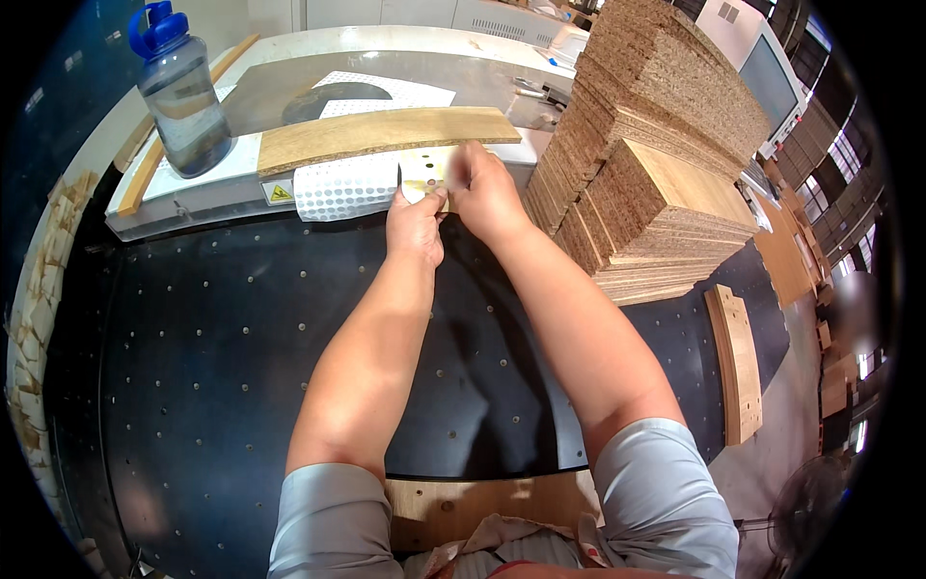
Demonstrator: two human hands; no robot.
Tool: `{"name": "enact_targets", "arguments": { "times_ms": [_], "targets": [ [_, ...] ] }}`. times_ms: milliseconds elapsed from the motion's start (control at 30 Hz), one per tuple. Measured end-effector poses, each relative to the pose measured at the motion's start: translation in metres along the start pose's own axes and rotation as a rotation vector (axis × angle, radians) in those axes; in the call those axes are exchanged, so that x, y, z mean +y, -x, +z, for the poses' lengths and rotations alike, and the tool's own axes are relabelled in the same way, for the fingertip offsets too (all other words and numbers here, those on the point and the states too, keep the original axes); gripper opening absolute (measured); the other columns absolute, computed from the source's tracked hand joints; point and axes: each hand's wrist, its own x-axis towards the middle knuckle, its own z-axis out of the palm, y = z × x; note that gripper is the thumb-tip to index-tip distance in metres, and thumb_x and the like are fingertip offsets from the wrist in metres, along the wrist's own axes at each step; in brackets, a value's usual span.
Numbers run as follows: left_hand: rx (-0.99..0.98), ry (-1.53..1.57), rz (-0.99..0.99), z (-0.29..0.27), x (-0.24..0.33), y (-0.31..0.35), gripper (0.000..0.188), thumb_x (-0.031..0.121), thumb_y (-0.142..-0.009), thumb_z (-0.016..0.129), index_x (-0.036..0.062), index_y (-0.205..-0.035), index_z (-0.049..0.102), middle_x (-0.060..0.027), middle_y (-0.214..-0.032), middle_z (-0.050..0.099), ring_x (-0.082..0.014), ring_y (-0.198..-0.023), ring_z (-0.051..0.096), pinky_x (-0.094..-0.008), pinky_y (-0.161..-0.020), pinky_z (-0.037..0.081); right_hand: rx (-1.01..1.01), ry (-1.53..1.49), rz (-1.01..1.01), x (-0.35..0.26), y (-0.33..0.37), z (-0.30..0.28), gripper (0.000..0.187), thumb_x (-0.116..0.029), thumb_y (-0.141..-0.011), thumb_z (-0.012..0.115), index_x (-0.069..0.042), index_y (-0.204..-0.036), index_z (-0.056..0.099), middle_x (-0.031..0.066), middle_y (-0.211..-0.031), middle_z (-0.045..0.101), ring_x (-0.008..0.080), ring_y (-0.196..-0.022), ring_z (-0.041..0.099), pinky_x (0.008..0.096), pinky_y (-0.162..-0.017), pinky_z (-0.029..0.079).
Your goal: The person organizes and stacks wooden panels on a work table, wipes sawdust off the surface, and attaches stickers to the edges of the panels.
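My left hand (417,229) is closed at the lower edge of a pale yellow piece with dark holes (421,162), its thumb lying along the front. Close beside it, my right hand (490,196) is curled with fingers drawn together over the right end of that piece. Those fingertips are blurred, and whatever is in them does not show. A white sheet with rows of grey round dots (347,190) hangs over the machine's front edge, left of my hands. Just behind lies a long, slightly curved wooden board (386,132).
A blue-capped water bottle (188,101) stands at the far left. Tall stacks of particleboard pieces (637,183) rise at the right. A curved wooden piece with holes (737,365) lies at the right edge of the black studded table (222,338). More dotted sheets (415,94) lie behind.
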Motion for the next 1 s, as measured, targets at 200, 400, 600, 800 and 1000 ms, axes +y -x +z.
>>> {"name": "enact_targets", "arguments": {
  "times_ms": [200, 400, 600, 800, 1000],
  "targets": [
    [0.005, 0.004, 0.001, 0.006, 0.001, 0.005, 0.038, -0.009, -0.08, 0.058, 0.0091, -0.113, 0.052, -0.0004, -0.099, 0.059, -0.0119, -0.084, 0.058, -0.0277, -0.073, 0.044, 0.069, 0.011, -0.04, 0.007, 0.001, 0.003, 0.022, 0.004, -0.072, 0.061, -0.004, -0.09, 0.051, 0.0123, -0.082, 0.059, 0.0325, -0.088, 0.056, 0.0403, -0.077, 0.046],
    [0.009, 0.023, 0.0, 0.006, 0.005, 0.009, 0.037, -0.008, -0.08, 0.059, 0.0091, -0.112, 0.053, -0.0001, -0.098, 0.06, -0.0111, -0.084, 0.058, -0.0266, -0.074, 0.042, 0.016, -0.123, -0.005, 0.006, 0.002, -0.003, 0.021, 0.004, -0.073, 0.06, -0.003, -0.089, 0.051, 0.0135, -0.081, 0.059, 0.0331, -0.088, 0.056, 0.0404, -0.077, 0.046],
    [0.019, 0.005, -0.001, 0.002, 0.004, 0.006, 0.036, -0.009, -0.08, 0.059, 0.0085, -0.111, 0.055, 0.0001, -0.097, 0.06, -0.0104, -0.083, 0.058, -0.0257, -0.07, 0.043, 0.002, -0.012, -0.05, 0.002, 0.002, -0.003, 0.02, 0.003, -0.074, 0.061, -0.004, -0.089, 0.051, 0.0131, -0.082, 0.06, 0.0323, -0.087, 0.057, 0.0411, -0.077, 0.046],
    [0.031, -0.092, -0.015, 0.003, 0.004, 0.014, 0.033, 0.001, -0.082, 0.064, 0.0082, -0.112, 0.055, -0.0003, -0.096, 0.061, -0.01, -0.079, 0.056, -0.0243, -0.07, 0.044, -0.076, -0.085, 0.067, -0.004, 0.013, -0.016, 0.017, 0.001, -0.078, 0.061, -0.004, -0.09, 0.051, 0.0123, -0.081, 0.061, 0.0273, -0.076, 0.059, 0.0362, -0.071, 0.048],
    [-0.14, -0.471, -0.557, -0.028, 0.027, 0.082, 0.025, 0.015, -0.086, 0.063, 0.0082, -0.108, 0.053, -0.007, -0.101, 0.062, -0.0153, -0.089, 0.058, -0.0284, -0.077, 0.048, -0.25, -0.683, 0.202, -0.028, 0.103, -0.114, 0.02, 0.003, -0.081, 0.064, -0.006, -0.093, 0.051, -0.0015, -0.082, 0.056, 0.0099, -0.077, 0.054, 0.0266, -0.071, 0.047]
  ]
}}
